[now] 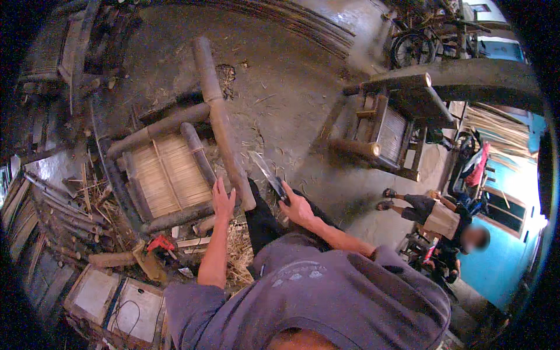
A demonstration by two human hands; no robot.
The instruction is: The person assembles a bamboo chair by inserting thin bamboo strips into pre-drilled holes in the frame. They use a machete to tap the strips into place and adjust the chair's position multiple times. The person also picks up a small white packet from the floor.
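Note:
My right hand [296,207] grips the dark handle of a large knife [266,168], its blade pointing away and to the left, beside a long bamboo pole [226,137]. The pole slants from far left down to my lap, its near end by my dark trousers. My left hand [223,201], fingers stretched out, is at the pole's left side, close to the frame of a bamboo chair [195,149]; whether it touches either cannot be made out. The chair's slatted seat [168,178] is pale, and its frame is thick brown bamboo.
A red power tool [161,243] lies left of my left forearm, near wood shavings [238,256]. Bamboo lengths [64,207] are piled at left, beside pale boxes [135,309]. At right are another bamboo chair [391,131] and a person [441,219]. A bicycle [413,49] stands far right.

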